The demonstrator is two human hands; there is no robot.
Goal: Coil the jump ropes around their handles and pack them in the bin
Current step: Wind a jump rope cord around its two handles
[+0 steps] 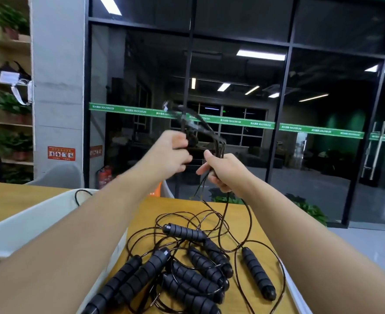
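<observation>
Both arms are reaching out high above the bench (239,214), hands lifted well clear of the wood. The left hand (171,152) is curling its grip around a dark, blurred handle bundle (187,130) with rope loops standing up at twelve o'clock from the knuckles; motion blur is hiding exactly how the fingers are lying. Just beside it, at three o'clock, the right hand (223,171) is closing its grip on several strands of thin dark rope (218,141), the index finger sticking out toward the left hand. Those strands are arching between the two hands, and more cord is trailing down from the right fist at six o'clock, hanging to the bench below.

Down there, the pile of jump ropes (193,266) is sitting tangled on the yellow wood: black ribbed foam handles lying across each other, brownish cord looping all around them. One handle (258,273) is lying a little apart at three o'clock from the pile, tilted, its cord sweeping out in a wide loop.

At nine o'clock from the pile, touching the left forearm's line of sight, the pale bin (28,223) is sitting on the bench, a loop of black cord (80,196) poking over its far rim. Beyond, a dark glass wall (323,87) with a green stripe is filling the background.
</observation>
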